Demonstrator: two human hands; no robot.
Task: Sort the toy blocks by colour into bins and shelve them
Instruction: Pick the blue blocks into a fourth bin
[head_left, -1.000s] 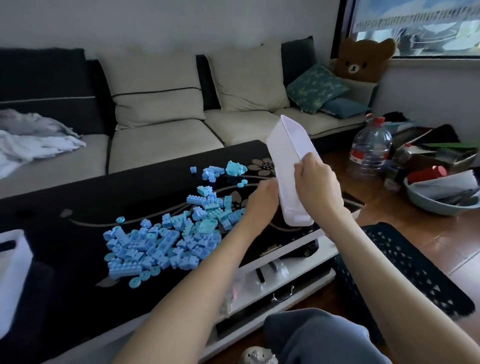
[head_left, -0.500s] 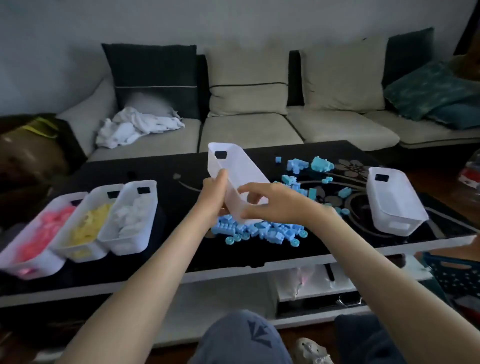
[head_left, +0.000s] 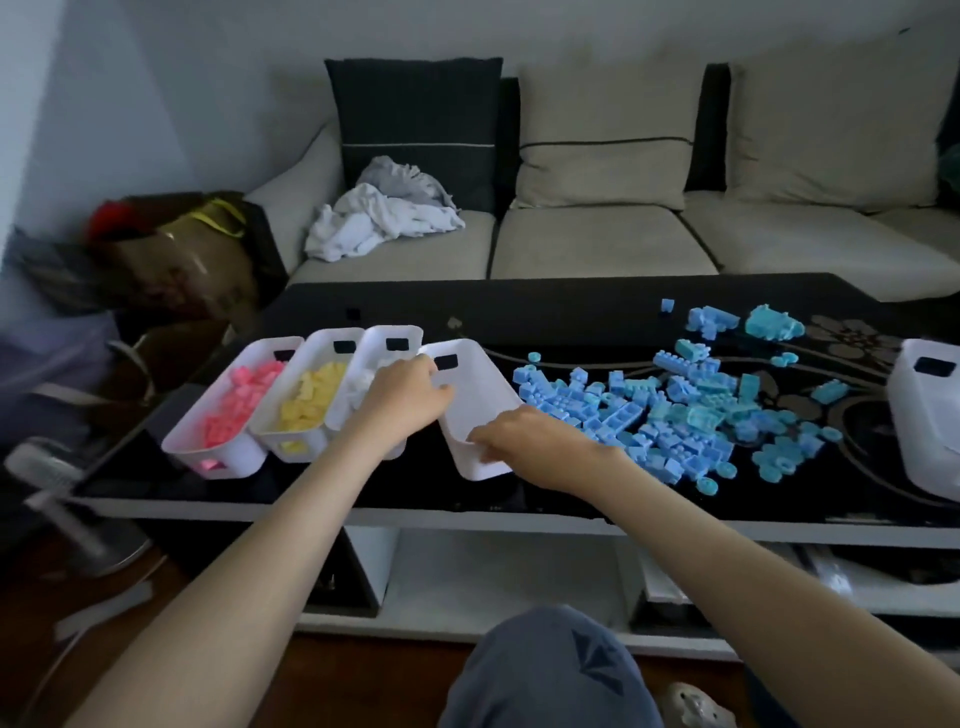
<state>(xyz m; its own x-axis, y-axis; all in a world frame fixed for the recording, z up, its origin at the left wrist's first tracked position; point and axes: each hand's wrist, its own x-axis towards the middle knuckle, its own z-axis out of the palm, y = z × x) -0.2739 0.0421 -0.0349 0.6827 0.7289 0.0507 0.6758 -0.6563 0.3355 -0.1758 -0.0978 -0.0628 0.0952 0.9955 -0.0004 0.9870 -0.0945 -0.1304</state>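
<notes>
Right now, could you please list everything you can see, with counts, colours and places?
Pink-block bin: one, white, leftmost on table.
Yellow-block bin: one, white, beside it.
White-block bin: one, white, third in row.
Empty bin: one, white, tilted, right of the row.
Blue blocks: many, loose pile, table centre-right.
Spare bin: one, white, table's right edge, cut off by the frame.
Table: one, black.
Sofa: one, beige, behind table.
Dark cushion: one, sofa's left.
Clothes heap: one, white-grey, sofa's left seat.
Brown bag: one, left of sofa.
Left grip: one, bare hand, holds empty bin's far rim.
Right grip: one, bare hand, holds its near end.
</notes>
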